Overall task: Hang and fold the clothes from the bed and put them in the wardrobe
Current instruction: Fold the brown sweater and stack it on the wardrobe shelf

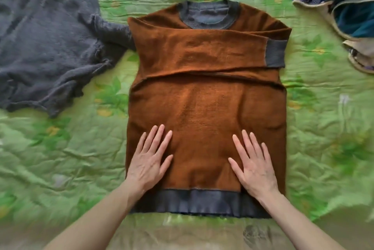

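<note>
A rust-brown sweater (208, 106) with grey collar, cuffs and hem lies flat on the green bedspread (60, 158), neck away from me. Both sleeves are folded across its chest, and one grey cuff shows at the right. My left hand (150, 160) presses flat on the lower left of the sweater with fingers straight and spread. My right hand (254, 162) lies flat on the lower right in the same way. Neither hand grips the cloth.
A dark grey knitted garment (46, 43) lies spread at the upper left, one sleeve touching the sweater's left shoulder. A heap of mixed clothes (340, 2) in white, blue and beige sits at the upper right corner of the bed.
</note>
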Demonstrator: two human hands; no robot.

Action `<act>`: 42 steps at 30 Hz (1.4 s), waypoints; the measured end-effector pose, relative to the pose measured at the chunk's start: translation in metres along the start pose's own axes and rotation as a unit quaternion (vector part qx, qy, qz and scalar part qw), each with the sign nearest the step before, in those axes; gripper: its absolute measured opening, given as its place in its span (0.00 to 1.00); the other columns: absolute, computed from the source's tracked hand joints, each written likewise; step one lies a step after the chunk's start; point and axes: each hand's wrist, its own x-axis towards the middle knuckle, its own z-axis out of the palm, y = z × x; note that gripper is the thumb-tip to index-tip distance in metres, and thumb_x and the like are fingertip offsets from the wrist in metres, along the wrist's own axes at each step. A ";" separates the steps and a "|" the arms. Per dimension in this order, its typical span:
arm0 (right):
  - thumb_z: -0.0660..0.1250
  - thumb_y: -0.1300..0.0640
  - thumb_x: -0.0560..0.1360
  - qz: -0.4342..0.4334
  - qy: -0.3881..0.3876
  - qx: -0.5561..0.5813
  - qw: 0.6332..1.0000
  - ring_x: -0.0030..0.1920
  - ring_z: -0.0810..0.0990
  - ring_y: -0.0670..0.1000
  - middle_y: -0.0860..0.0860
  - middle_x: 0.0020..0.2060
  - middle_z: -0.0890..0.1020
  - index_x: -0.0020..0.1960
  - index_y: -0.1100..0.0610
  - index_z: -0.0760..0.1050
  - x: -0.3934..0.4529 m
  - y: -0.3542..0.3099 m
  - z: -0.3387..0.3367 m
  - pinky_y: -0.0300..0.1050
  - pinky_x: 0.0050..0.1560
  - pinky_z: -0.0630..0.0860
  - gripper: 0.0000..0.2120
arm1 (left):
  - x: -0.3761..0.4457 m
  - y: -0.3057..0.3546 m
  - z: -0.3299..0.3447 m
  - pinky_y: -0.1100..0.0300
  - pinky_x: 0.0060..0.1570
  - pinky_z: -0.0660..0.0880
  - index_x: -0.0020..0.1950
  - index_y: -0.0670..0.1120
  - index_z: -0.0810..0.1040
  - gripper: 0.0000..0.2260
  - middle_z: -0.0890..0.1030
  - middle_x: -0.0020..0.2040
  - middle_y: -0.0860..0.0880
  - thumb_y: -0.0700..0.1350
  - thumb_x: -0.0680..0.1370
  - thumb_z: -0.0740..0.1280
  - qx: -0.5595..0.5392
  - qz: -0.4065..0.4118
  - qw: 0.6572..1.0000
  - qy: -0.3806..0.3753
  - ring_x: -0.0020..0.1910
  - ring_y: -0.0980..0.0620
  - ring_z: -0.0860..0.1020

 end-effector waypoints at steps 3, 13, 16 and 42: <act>0.51 0.34 0.81 0.005 -0.009 -0.010 1.000 0.84 0.52 0.55 0.52 0.84 0.53 0.84 0.50 0.54 -0.014 0.021 -0.001 0.62 0.80 0.58 0.36 | -0.019 -0.019 0.001 0.40 0.80 0.57 0.86 0.50 0.53 0.33 0.49 0.86 0.45 0.62 0.84 0.53 0.009 0.019 1.000 -0.009 0.85 0.43 0.49; 0.58 0.28 0.77 -0.165 -0.056 -0.054 0.983 0.83 0.52 0.60 0.57 0.84 0.53 0.84 0.55 0.56 -0.086 0.058 0.005 0.67 0.78 0.58 0.45 | -0.073 -0.050 -0.016 0.35 0.80 0.54 0.86 0.48 0.55 0.45 0.51 0.86 0.41 0.65 0.75 0.66 -0.005 0.240 0.969 -0.063 0.85 0.38 0.50; 0.65 0.31 0.73 -0.200 -0.072 -0.073 0.974 0.83 0.51 0.62 0.59 0.84 0.52 0.84 0.57 0.55 -0.098 0.062 0.003 0.68 0.79 0.55 0.50 | -0.083 -0.055 -0.020 0.35 0.80 0.54 0.84 0.44 0.59 0.45 0.56 0.84 0.38 0.66 0.75 0.66 0.010 0.262 0.962 -0.079 0.84 0.37 0.54; 0.67 0.46 0.76 -0.222 -0.080 -0.049 0.971 0.83 0.55 0.58 0.58 0.84 0.54 0.83 0.62 0.57 -0.125 0.086 -0.009 0.60 0.79 0.60 0.42 | -0.115 -0.044 -0.049 0.47 0.43 0.75 0.51 0.44 0.74 0.13 0.75 0.43 0.44 0.43 0.67 0.63 0.068 0.152 0.982 -0.085 0.41 0.41 0.76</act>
